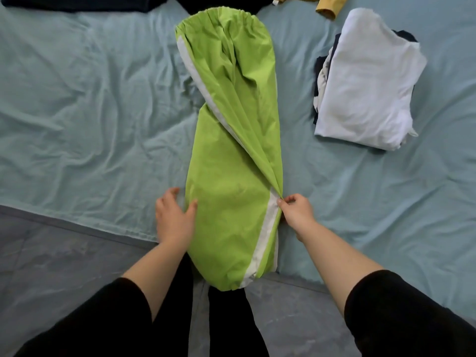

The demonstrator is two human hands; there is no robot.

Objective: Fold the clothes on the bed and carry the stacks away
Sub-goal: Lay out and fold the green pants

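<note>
Lime-green and slick-looking, with a white stripe down the side, the trousers (229, 155) lie stretched lengthwise on the bed (77, 112), the gathered waistband at the far end and the cuffs hanging just over the near edge between the person's forearms. The right hand (296, 212) is closed in a pinch on the right edge of the fabric, right at the spot where the white stripe twists under and creases fan out away from the fingers. The left hand (175, 215) lies open and flat, its thumb on the left edge of the cloth and its fingers on the sheet just beside it, gripping nothing. This looks like the smoothing stage of folding this one garment: the legs are laid together but the upper layer is still twisted. The next move probably calls for drawing the pinched edge outward to undo that twist while the left palm pins the other side, then folding the length toward the waistband. Beyond the right hand sits a folded stack (365, 81) topped in white; more dark and mustard clothes wait at the far edge.
</note>
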